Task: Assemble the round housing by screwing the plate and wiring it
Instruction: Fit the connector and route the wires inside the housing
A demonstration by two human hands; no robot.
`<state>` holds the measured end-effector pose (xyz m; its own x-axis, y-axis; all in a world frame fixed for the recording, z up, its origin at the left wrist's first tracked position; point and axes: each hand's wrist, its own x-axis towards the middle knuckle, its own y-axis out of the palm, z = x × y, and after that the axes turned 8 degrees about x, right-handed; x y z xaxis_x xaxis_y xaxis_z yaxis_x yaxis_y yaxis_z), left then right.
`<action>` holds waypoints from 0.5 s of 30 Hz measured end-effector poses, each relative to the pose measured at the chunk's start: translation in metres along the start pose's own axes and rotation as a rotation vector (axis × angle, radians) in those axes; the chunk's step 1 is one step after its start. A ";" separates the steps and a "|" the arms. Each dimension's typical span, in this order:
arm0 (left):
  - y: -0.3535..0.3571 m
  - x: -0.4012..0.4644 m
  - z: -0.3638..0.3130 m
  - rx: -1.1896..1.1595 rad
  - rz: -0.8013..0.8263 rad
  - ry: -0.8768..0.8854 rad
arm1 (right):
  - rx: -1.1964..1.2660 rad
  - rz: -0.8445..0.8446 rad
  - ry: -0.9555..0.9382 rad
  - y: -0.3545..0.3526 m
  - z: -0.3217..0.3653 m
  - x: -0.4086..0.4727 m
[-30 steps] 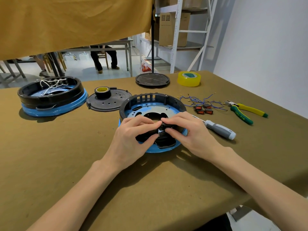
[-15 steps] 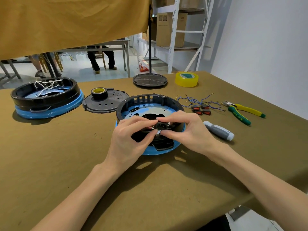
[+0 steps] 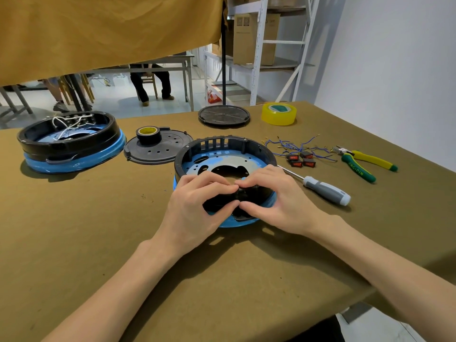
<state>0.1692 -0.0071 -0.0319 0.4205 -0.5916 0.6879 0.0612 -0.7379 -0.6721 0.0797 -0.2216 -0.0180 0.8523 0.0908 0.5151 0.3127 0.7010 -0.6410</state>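
The round black housing (image 3: pixel 223 146) with a blue base stands at the table's middle, a metal plate (image 3: pixel 246 162) with cut-outs lying inside it. Both hands meet over its near rim. My left hand (image 3: pixel 197 201) and my right hand (image 3: pixel 276 196) pinch a small black part (image 3: pixel 240 193) at the rim with fingertips and thumbs; the part is mostly hidden by the fingers. A grey-handled screwdriver (image 3: pixel 325 190) lies just right of the housing. Blue wires with red-and-black switches (image 3: pixel 299 156) lie behind it.
A second black-and-blue housing (image 3: pixel 69 141) with white wires sits far left. A black lid (image 3: pixel 158 149) carries a black tape roll (image 3: pixel 148 134). Another round lid (image 3: pixel 224 116), a yellow tape roll (image 3: pixel 278 113) and green-yellow pliers (image 3: pixel 362 164) lie at the back and right. The table's edge runs near right.
Both hands stay at the housing's near rim with small finger shifts on the black part. The view has tilted slightly.
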 end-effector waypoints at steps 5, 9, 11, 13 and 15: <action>-0.002 0.000 -0.001 -0.009 0.051 -0.023 | -0.033 0.001 0.017 -0.001 0.003 0.001; -0.004 -0.002 0.004 0.076 0.045 -0.045 | 0.003 0.050 0.047 -0.011 0.010 0.017; -0.005 -0.002 0.008 0.113 0.064 -0.055 | -0.025 0.106 0.055 -0.016 0.013 0.022; -0.005 -0.002 0.010 0.120 0.089 -0.046 | -0.103 0.136 0.039 -0.016 0.014 0.020; -0.004 -0.002 0.011 0.128 0.094 -0.040 | -0.148 0.152 0.014 -0.016 0.015 0.016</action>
<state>0.1785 0.0012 -0.0335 0.4651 -0.6410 0.6106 0.1340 -0.6308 -0.7643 0.0820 -0.2205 0.0091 0.8997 0.1776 0.3987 0.2370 0.5682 -0.7880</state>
